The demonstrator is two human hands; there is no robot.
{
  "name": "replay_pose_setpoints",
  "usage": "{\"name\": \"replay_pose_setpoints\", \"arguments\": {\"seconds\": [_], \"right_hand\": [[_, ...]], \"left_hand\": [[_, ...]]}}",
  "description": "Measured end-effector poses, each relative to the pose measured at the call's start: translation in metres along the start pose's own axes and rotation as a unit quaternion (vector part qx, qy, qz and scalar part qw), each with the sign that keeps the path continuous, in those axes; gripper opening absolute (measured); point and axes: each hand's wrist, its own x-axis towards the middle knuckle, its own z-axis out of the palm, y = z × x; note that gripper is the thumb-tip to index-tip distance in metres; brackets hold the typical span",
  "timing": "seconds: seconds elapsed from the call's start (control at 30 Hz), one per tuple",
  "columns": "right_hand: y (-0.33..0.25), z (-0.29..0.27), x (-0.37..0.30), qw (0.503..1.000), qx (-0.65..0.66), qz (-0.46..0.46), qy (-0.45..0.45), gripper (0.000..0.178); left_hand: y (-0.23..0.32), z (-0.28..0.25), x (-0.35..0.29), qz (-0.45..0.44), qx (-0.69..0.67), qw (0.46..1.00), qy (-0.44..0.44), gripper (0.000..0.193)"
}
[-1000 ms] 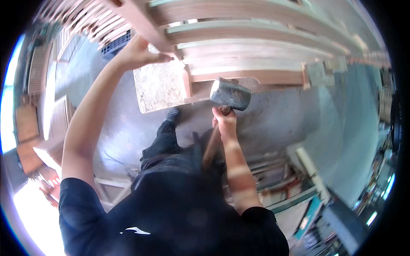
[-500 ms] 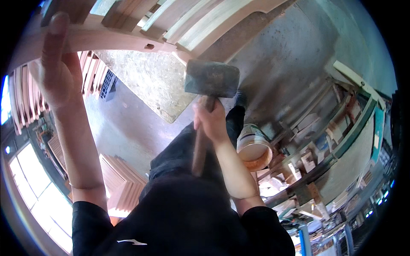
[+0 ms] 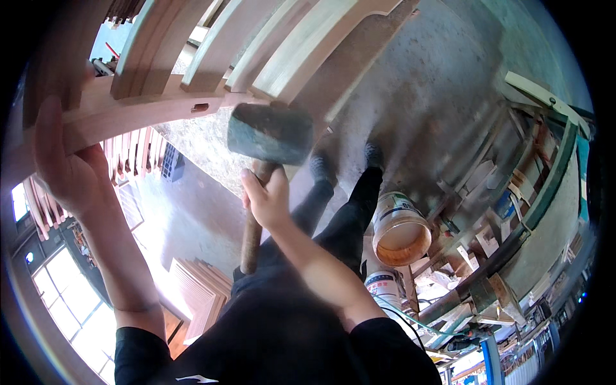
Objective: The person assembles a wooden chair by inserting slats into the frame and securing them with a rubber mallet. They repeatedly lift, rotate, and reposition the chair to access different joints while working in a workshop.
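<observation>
A pale wooden frame with several curved slats runs across the upper left, and its long rail (image 3: 151, 108) has a small slot cut in it. My left hand (image 3: 70, 173) grips the rail's left part, thumb up along the near face; the other fingers are mostly hidden. Closed round a wooden handle just below the head, my right hand (image 3: 268, 197) holds a mallet (image 3: 269, 133). The mallet's big dark head overlaps the rail's right end in the picture; whether they touch I cannot tell.
Under the frame lies a pale worn board (image 3: 208, 146). An open bucket (image 3: 403, 244) stands right of my legs, a second white bucket (image 3: 384, 282) nearer. Wood offcuts (image 3: 487, 240) fill a rack on the right. Stacked wooden panels (image 3: 197, 289) stand lower left, near a blue crate (image 3: 171, 162).
The mallet and my right hand have moved left and slightly down in the picture. My left hand sits lower on the left; the view has shifted, showing both feet and the second bucket.
</observation>
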Motion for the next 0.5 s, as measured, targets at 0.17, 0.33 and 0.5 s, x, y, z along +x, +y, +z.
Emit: {"name": "replay_pose_setpoints", "arguments": {"seconds": [0.17,0.33,0.5], "right_hand": [[-0.006,-0.005,-0.018,0.994,0.078,-0.02,0.071,0.021],[0.013,0.02,0.011,0.999,-0.043,-0.014,0.017,0.021],[0.014,-0.001,0.008,0.996,-0.09,-0.004,0.014,0.023]], "left_hand": [[0.03,0.019,0.004,-0.147,-0.247,0.957,0.029,0.03],[0.021,0.017,0.007,-0.192,-0.146,0.967,0.083,0.038],[0.03,0.031,-0.003,-0.182,-0.192,0.955,0.134,0.045]]}}
